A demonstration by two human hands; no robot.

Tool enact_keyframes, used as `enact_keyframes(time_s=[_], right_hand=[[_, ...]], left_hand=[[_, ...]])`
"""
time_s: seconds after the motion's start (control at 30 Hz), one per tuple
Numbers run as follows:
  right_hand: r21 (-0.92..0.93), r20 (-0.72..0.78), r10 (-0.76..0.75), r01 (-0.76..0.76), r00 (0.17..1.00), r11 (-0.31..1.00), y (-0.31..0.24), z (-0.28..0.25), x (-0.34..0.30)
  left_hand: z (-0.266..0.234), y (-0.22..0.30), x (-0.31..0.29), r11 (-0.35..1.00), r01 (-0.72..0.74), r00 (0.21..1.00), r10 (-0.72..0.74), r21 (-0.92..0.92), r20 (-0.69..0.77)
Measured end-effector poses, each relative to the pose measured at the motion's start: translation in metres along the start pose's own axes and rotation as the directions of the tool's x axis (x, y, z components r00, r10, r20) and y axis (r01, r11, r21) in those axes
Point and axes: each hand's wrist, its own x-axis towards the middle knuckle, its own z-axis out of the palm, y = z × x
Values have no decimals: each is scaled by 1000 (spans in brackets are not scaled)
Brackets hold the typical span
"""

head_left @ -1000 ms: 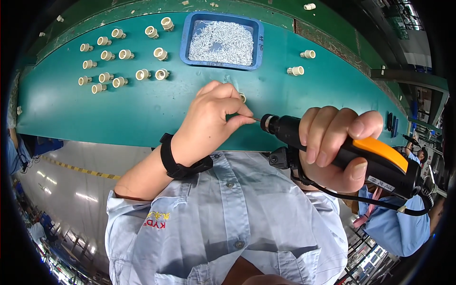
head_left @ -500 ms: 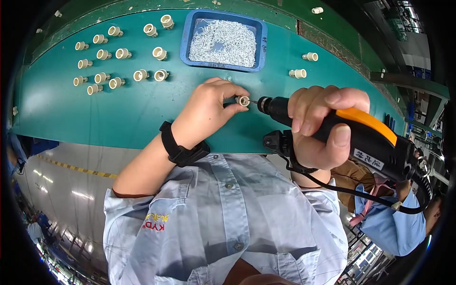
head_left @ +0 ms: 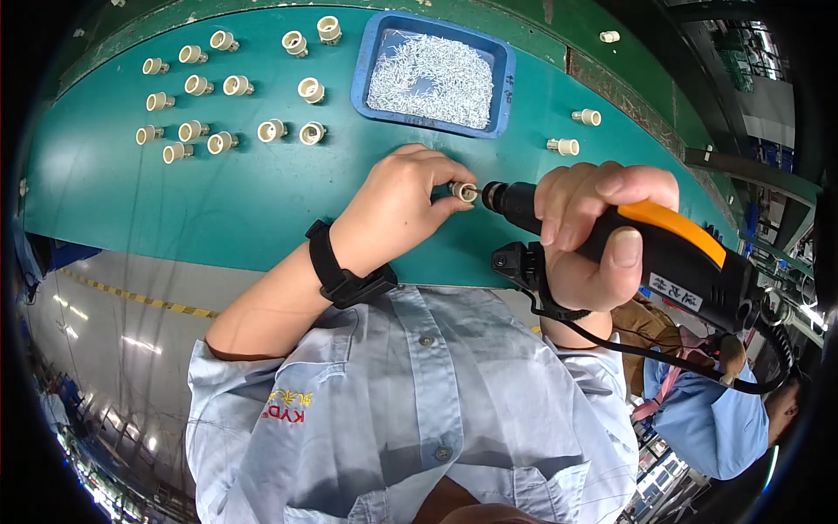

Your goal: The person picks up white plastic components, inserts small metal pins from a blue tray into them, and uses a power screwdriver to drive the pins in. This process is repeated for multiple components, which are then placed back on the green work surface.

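Observation:
Between thumb and fingertips, my left hand (head_left: 410,201) pinches a small cream lamp socket (head_left: 465,193), its open end facing right. My right hand (head_left: 602,223) wraps round a black electric screwdriver (head_left: 681,253) with an orange strip on top. Its thin bit reaches into the mouth of the socket; whether a screw sits at the tip is too small to make out. Just beyond my left hand stands a blue tray (head_left: 367,74) heaped with small silvery screws (head_left: 428,83).
Several cream sockets lie on the green table at the left, one of them (head_left: 312,133) nearest my left hand. Two more (head_left: 564,147) lie at the right. A black cable (head_left: 646,351) hangs from the screwdriver. Another person in a blue sleeve (head_left: 711,428) is at the lower right.
The screwdriver bit has gone from just outside the socket to inside its mouth. The table and tray appear shifted slightly right in the view.

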Motion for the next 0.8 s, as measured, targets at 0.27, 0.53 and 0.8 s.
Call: enact_keyframes(time_s=[0.27, 0.53, 0.8], right_hand=[[27, 79, -28, 26, 996, 999, 2, -5, 3], [21, 75, -12, 10, 997, 1000, 4, -2, 3], [-5, 77, 52, -52, 996, 999, 4, 7, 4]], left_hand=[[-1, -1, 0, 1000, -23, 1000, 23, 3, -4], [1, -3, 0, 999, -37, 999, 37, 2, -10], [-2, 0, -1, 1000, -25, 1000, 25, 4, 6]])
